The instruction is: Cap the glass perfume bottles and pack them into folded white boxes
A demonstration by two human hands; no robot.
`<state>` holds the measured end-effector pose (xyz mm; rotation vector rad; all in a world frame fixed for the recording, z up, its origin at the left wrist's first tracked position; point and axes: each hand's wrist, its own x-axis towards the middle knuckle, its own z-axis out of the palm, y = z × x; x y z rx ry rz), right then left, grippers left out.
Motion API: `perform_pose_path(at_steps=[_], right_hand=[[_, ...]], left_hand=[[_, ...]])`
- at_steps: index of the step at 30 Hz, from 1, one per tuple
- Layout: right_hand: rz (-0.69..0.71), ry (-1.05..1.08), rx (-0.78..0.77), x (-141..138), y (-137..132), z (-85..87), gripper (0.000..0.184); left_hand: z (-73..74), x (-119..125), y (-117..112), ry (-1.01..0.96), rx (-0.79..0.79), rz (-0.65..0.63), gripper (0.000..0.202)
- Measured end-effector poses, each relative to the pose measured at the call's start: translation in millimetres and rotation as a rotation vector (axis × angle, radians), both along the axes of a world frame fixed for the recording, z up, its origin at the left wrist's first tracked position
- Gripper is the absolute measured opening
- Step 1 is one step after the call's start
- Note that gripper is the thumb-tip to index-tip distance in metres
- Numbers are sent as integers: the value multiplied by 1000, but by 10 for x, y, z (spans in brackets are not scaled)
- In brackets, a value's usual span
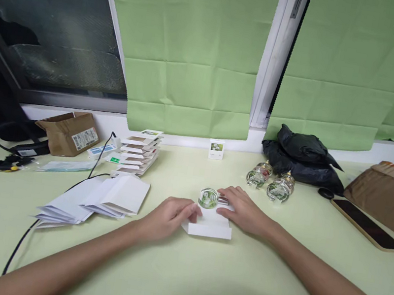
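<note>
Midway between the surface's (147, 269) front and back edges, our left hand (173, 217), fingers curled, pinches a creased white card (211, 219), seemingly to steady it. A round, glassy bottle (208, 198) lies at its far end; our half-open right hand (241, 209) arches around the shiny metallic cap (223, 200), grip unclear.

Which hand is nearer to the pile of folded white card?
Left. The left hand is right of the pile, apart from it; the right hand is farther right, beyond the round glass item.
</note>
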<state>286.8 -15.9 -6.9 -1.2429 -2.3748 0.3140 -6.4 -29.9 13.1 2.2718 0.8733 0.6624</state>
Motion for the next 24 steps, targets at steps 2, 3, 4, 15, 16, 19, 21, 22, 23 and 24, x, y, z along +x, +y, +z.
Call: perform_pose_path(at_steps=[2, 3, 4, 15, 16, 19, 21, 22, 23, 24], right_hand=[[-42, -71, 32, -77, 50, -42, 45], [-63, -90, 45, -117, 78, -62, 52], [-79, -97, 57, -158, 105, -81, 60], [-30, 145, 11, 33, 166, 144, 61], [-41, 174, -30, 108, 167, 190, 64], [-97, 221, -90, 319, 186, 292, 68], [-120, 225, -141, 436, 204, 331, 71], [-133, 212, -159, 488, 212, 347, 72], [-144, 188, -170, 536, 219, 363, 73], [-156, 156, -173, 581, 224, 378, 74]], left_hand=[[42, 63, 72, -18, -88, 37, 32], [64, 87, 102, -10, -99, 14, 30], [84, 103, 123, 10, -95, -27, 28], [70, 41, -78, 225, 202, -145, 34], [58, 26, -64, 221, 199, -154, 37], [11, -31, -1, 127, 172, -231, 62], [-24, -59, 23, 83, 151, -241, 74], [-40, -61, 25, 93, 140, -213, 77], [-53, -54, 23, 113, 131, -164, 77], [-64, -37, 21, 129, 120, -99, 71]])
